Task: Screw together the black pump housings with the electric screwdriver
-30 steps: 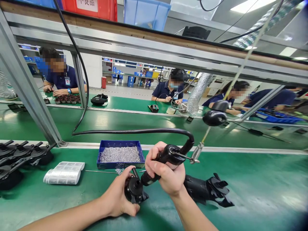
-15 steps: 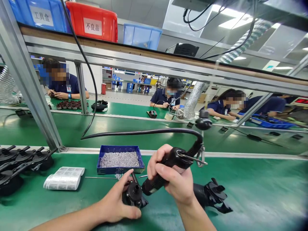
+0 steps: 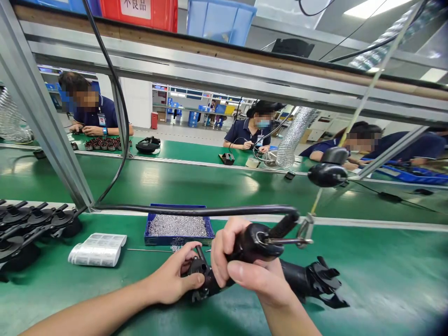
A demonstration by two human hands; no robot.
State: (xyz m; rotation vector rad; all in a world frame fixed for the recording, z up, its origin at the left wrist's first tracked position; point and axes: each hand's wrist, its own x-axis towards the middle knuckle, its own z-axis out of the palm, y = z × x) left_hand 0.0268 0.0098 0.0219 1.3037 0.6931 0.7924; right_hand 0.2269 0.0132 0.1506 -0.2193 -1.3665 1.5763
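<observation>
My right hand [image 3: 250, 270] is wrapped round a black electric screwdriver [image 3: 257, 240], tilted with its lower end toward the left; its tip is hidden behind my fingers. My left hand [image 3: 178, 277] grips a black plastic pump-like part [image 3: 200, 268] with an upright spout, thumb across its near side. The screwdriver's lower end meets or overlaps the part; I cannot tell whether its bit touches a screw. Behind my right wrist, a second black part with a cylindrical body [image 3: 317, 280] lies on the green bench.
A blue tray of small metal pieces [image 3: 178, 226] stands behind my hands. Left of it lie a curled label sheet [image 3: 98, 249] and several black housings [image 3: 42, 219]. The screwdriver's cable [image 3: 196, 211] crosses above the bench. Co-workers sit beyond the metal frame [image 3: 45, 102].
The screwdriver has swung down and its lower end has moved onto the part in my left hand. My left thumb has shifted up over the part. The cable hangs lower.
</observation>
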